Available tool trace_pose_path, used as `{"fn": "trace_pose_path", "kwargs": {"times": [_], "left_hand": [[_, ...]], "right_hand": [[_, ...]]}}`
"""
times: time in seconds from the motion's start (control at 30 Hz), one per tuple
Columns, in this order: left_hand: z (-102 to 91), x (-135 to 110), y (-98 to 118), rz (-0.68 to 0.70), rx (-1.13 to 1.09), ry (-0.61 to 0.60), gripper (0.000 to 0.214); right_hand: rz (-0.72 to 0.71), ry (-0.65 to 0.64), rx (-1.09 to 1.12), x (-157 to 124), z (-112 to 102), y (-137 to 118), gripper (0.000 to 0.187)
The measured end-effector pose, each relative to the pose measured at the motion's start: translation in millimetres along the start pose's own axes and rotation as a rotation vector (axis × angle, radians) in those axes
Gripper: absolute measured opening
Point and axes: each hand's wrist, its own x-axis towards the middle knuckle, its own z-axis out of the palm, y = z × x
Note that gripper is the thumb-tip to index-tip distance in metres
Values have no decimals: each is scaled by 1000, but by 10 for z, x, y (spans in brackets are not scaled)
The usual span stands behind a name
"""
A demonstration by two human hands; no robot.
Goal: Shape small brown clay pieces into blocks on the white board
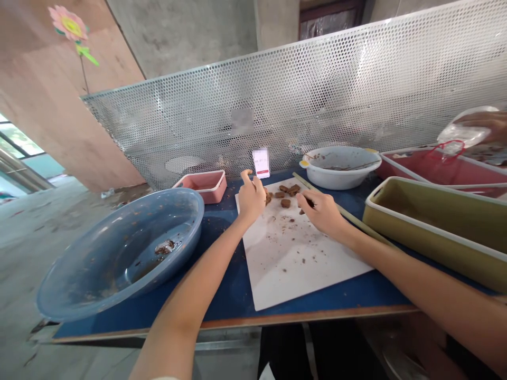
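A white board [273, 269] lies on the blue table, with dark crumbs scattered over it. Several brown chunks [285, 203] sit toward its far edge. My left hand [252, 198] is over the board's far left corner, fingers curled beside a few brown bits; what it grips, if anything, is hidden. To the right of the chunks, my right hand [321, 211] is closed in a pinch. Something dark shows at its fingertips, too small to name for sure. A phone [261, 162] with a lit screen stands just beyond my left hand.
At left is a large blue basin [119, 287] with some dark wet matter inside. Behind it sits a pink tray [216, 187]. A white basin [340, 179], a green stick [358, 222] and an olive planter [431, 237] line the right. Another person's hand [485, 124] holds clear plastic over red boxes.
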Motion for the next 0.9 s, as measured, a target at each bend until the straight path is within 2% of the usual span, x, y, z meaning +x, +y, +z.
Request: {"fn": "trace_pose_path", "kwargs": {"times": [0.1,0.2,0.27,0.47,0.7,0.8,0.9], "left_hand": [[-150,91,-165,87,479,-41,46],[-246,132,-355,88,679,-58,51],[-287,156,-451,111,712,-60,50],[-338,261,-627,333,789,-89,46],[-253,315,-659,371,944,-204,48],[-245,352,-649,371,926,-220,48],[-260,388,-640,357,878,-185,47]], "right_hand": [[4,-149,-3,-11,54,19,46],[-9,-261,12,-35,117,33,42],[-3,-298,11,-51,152,38,39],[46,-374,1,-62,163,9,32],[15,-445,-7,-68,176,52,16],[9,-474,-50,-77,205,85,19],[-12,-494,-135,-73,222,107,26]]}}
